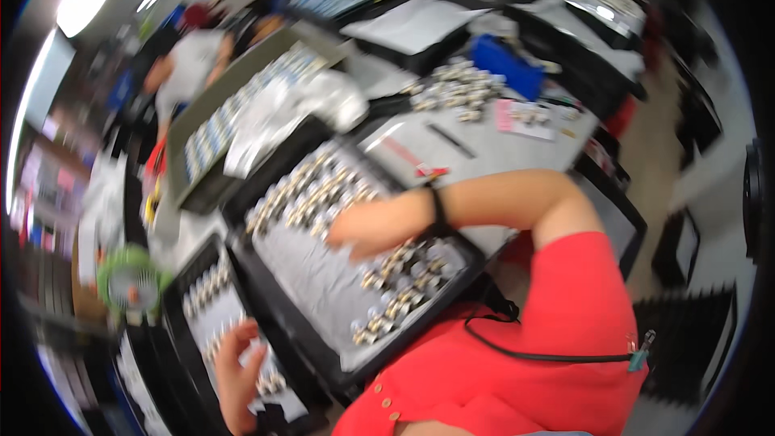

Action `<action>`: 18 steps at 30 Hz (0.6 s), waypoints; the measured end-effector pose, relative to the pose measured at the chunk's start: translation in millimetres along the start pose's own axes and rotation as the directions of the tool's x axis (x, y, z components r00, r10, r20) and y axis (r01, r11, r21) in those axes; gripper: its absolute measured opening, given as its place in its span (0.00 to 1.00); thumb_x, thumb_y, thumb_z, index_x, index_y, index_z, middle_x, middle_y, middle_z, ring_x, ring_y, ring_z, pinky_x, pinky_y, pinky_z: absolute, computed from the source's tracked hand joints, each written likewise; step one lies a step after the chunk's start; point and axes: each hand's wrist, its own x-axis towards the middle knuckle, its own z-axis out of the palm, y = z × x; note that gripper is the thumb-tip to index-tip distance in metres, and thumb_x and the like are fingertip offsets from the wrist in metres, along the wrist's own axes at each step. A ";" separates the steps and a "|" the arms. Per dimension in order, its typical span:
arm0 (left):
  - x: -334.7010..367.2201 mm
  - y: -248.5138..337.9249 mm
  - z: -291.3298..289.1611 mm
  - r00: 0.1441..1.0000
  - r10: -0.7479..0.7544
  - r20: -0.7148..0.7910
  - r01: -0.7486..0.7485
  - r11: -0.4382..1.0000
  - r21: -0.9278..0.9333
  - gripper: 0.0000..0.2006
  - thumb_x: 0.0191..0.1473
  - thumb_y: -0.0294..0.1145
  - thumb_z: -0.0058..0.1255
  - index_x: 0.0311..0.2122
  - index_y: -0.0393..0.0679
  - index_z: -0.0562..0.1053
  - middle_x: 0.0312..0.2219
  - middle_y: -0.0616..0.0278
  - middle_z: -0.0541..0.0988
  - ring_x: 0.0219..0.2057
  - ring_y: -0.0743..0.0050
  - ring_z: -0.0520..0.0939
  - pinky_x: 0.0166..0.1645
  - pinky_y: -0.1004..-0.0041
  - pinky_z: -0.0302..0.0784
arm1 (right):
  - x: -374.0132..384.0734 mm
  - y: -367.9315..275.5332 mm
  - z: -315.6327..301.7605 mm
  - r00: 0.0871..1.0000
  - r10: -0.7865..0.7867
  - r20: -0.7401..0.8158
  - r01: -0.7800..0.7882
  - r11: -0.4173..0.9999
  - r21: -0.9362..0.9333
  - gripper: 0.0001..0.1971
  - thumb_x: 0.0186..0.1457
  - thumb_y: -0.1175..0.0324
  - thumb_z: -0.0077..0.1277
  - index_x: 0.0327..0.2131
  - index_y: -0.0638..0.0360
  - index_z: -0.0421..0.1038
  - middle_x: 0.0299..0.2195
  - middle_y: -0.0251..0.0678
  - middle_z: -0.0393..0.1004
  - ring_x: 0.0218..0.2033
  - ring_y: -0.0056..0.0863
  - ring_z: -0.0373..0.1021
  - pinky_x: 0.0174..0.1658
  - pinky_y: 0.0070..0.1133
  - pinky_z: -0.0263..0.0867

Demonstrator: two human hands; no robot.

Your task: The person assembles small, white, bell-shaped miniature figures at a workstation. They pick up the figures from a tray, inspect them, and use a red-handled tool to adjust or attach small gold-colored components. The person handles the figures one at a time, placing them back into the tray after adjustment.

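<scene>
Set out in rows on the pale lining (319, 303) of the large black tray (416, 324): small silvery parts (311, 190), with more in the narrower tray (184, 329) to the left. With the right hand (379, 228) over the large black tray, too blurred to tell whether gripping anything; with the left hand (238, 365) above the narrower tray, grip loosely parted, apparently empty. Probably light, hard and slightly slippery, perhaps easily scratched; best pinched singly by the sides, without nudging neighbours.
</scene>
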 end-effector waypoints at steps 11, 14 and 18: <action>34.9 22.9 59.4 0.921 0.129 0.368 -0.078 0.986 -0.150 0.18 0.54 0.21 0.48 0.51 0.37 0.65 0.41 0.59 0.74 0.42 0.75 0.74 0.47 0.77 0.69 | 53.9 -4.2 109.6 0.923 0.190 0.333 0.046 0.807 -0.588 0.17 0.29 0.62 0.65 0.28 0.55 0.79 0.33 0.35 0.78 0.37 0.29 0.73 0.42 0.21 0.68; 38.1 16.8 63.5 0.919 0.080 0.385 -0.030 0.990 -0.135 0.19 0.54 0.21 0.47 0.52 0.36 0.64 0.43 0.57 0.73 0.44 0.73 0.73 0.48 0.76 0.68 | 50.3 -1.9 86.7 0.964 0.069 0.258 0.042 0.916 -0.400 0.09 0.28 0.69 0.60 0.21 0.57 0.78 0.23 0.39 0.77 0.26 0.35 0.74 0.28 0.28 0.69; 52.1 27.2 72.0 0.944 0.021 0.330 0.060 0.970 -0.235 0.23 0.55 0.23 0.46 0.55 0.37 0.58 0.48 0.56 0.68 0.49 0.69 0.69 0.53 0.73 0.64 | 52.4 -0.7 76.1 0.982 -0.079 -0.174 0.052 0.986 -0.157 0.13 0.30 0.68 0.59 0.25 0.63 0.74 0.23 0.47 0.75 0.27 0.45 0.72 0.30 0.33 0.68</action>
